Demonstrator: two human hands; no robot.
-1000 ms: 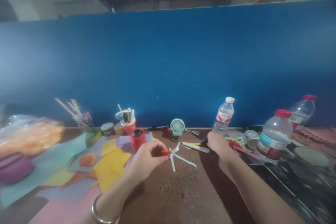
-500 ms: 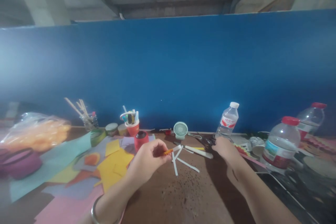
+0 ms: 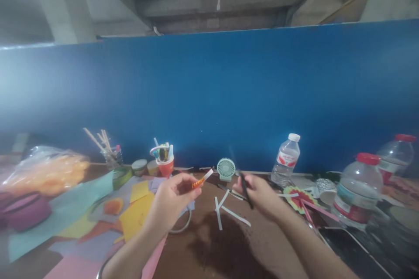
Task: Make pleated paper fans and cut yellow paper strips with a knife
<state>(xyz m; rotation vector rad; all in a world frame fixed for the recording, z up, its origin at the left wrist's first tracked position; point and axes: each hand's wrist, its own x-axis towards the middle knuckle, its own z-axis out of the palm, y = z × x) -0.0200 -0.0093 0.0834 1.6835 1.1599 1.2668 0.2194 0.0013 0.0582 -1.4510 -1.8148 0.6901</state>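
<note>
My left hand (image 3: 178, 196) pinches a small orange ridged piece with a white strip (image 3: 207, 175) sticking out of its far end. It hovers above the table, left of the loose paper strips. In my right hand (image 3: 258, 192) is a slim black tool (image 3: 244, 188), held upright and slightly tilted; blur hides its exact kind. Between the hands several white paper strips (image 3: 218, 216) lie crossed on the brown table (image 3: 183, 253). A white-handled tool beside them is partly hidden behind my right hand.
A small mint fan (image 3: 225, 168) stands at the back. Left are coloured paper sheets (image 3: 135, 213), a red cup of tools (image 3: 165, 167), a jar of sticks (image 3: 111, 157) and a bagged orange mass (image 3: 59, 168). Right are water bottles (image 3: 286, 161), a paper flower (image 3: 294, 198) and a phone-like dark slab (image 3: 350, 253).
My right hand has come back from beside the bottle toward the middle, now holding the slim black tool. My left hand has shifted slightly left, its orange piece tilted up more.
</note>
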